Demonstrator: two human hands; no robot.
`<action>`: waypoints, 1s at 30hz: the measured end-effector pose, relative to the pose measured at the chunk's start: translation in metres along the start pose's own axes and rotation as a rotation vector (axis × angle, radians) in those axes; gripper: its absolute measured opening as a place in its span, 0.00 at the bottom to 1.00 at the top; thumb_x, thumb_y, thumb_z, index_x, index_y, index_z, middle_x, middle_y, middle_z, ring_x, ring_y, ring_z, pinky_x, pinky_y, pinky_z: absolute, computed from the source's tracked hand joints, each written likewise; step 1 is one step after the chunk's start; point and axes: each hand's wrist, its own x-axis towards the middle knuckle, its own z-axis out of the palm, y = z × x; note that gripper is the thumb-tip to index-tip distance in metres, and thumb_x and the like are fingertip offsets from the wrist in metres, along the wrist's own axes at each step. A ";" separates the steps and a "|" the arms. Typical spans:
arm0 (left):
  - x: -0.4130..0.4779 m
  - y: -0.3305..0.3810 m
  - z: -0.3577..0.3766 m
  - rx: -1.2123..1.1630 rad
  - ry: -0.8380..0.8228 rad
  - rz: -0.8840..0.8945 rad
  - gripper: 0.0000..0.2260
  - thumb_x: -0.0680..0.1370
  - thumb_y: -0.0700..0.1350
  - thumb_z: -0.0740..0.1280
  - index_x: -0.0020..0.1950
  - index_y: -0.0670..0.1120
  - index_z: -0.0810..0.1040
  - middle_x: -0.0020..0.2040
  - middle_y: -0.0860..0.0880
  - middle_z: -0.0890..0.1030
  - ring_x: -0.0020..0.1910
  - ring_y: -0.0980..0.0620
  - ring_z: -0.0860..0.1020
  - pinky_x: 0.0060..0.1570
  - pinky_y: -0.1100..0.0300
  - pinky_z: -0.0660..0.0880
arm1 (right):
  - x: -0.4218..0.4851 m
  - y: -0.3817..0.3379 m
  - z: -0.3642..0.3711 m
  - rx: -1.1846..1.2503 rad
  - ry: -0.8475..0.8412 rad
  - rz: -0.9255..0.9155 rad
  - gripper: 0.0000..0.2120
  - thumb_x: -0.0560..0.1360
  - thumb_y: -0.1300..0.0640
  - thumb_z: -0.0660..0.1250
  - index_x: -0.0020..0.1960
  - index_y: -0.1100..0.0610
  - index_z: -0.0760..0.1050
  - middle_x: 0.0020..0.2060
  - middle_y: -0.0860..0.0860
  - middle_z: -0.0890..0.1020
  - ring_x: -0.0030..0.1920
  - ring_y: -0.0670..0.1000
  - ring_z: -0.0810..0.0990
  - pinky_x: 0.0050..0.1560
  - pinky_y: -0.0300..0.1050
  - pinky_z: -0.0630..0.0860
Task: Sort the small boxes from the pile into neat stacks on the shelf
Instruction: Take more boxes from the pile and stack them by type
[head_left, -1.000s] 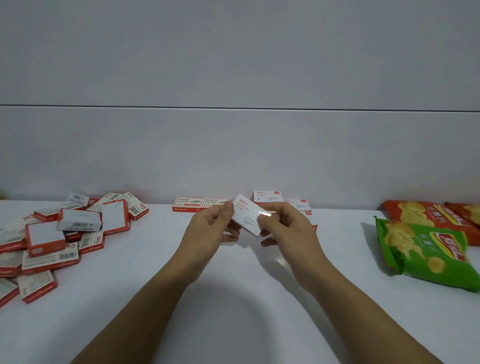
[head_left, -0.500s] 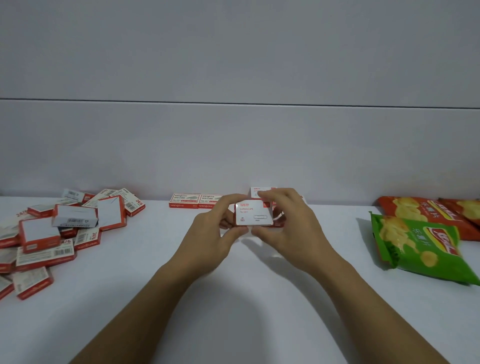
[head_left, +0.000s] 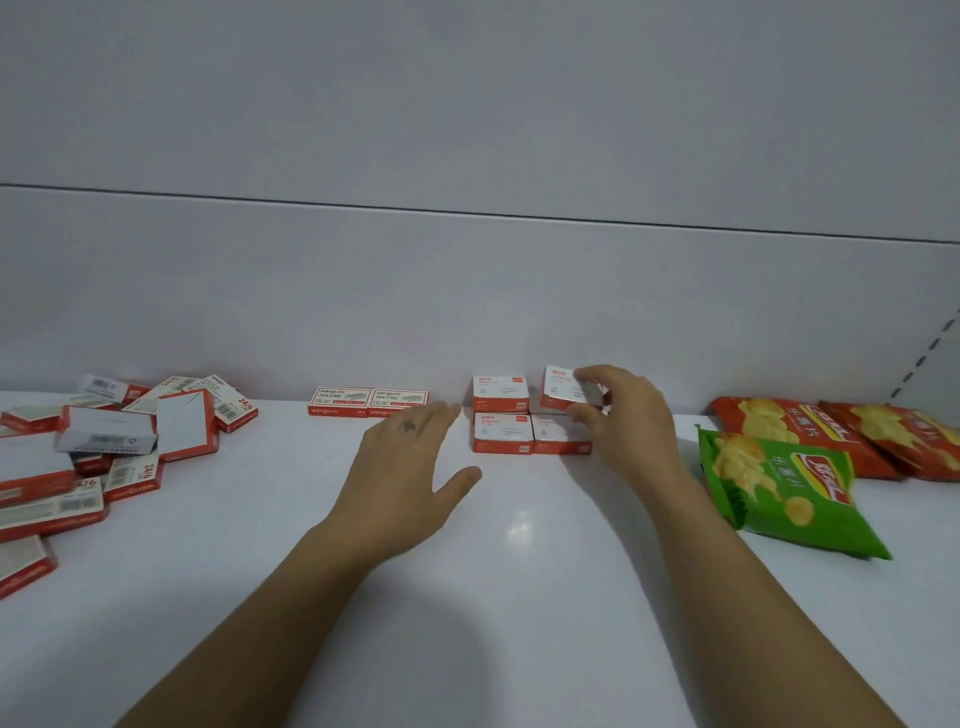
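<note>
My right hand (head_left: 626, 415) pinches a small red-and-white box (head_left: 563, 391), tilted, at the back right of a group of like boxes (head_left: 503, 432) near the shelf's rear wall. My left hand (head_left: 410, 457) hovers flat over the white shelf (head_left: 467, 571) just left of that group, fingers spread and holding nothing. Two flat red-and-white boxes (head_left: 368, 402) lie side by side against the wall, further left. A loose pile of boxes (head_left: 104, 441) covers the shelf's left end.
A green crisp bag (head_left: 779, 488) lies right of my right arm, with red crisp bags (head_left: 852, 431) behind it. The grey back wall runs close behind the boxes. A slotted upright (head_left: 930, 353) shows at the far right.
Both hands held the box in front of me before. Now my left hand has let go and the right hand has carried the box right and back to the group.
</note>
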 end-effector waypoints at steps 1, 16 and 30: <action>0.000 0.001 0.000 0.006 -0.008 -0.003 0.31 0.76 0.64 0.58 0.76 0.56 0.53 0.77 0.55 0.55 0.76 0.52 0.53 0.74 0.50 0.53 | 0.003 0.002 0.002 -0.006 -0.015 0.028 0.18 0.73 0.56 0.70 0.62 0.49 0.75 0.56 0.52 0.79 0.53 0.52 0.74 0.48 0.41 0.65; -0.005 -0.002 -0.001 -0.015 -0.026 0.015 0.27 0.77 0.62 0.57 0.74 0.56 0.58 0.75 0.54 0.62 0.73 0.53 0.58 0.73 0.50 0.56 | 0.004 -0.006 0.026 -0.101 0.011 0.038 0.12 0.76 0.53 0.66 0.58 0.51 0.79 0.57 0.49 0.76 0.55 0.51 0.75 0.50 0.43 0.70; -0.009 -0.031 -0.036 0.180 0.098 0.002 0.25 0.77 0.62 0.59 0.71 0.56 0.64 0.71 0.54 0.68 0.70 0.51 0.63 0.66 0.53 0.60 | -0.021 -0.082 0.014 -0.142 -0.103 -0.312 0.25 0.74 0.45 0.66 0.69 0.49 0.69 0.70 0.50 0.68 0.70 0.52 0.63 0.69 0.47 0.58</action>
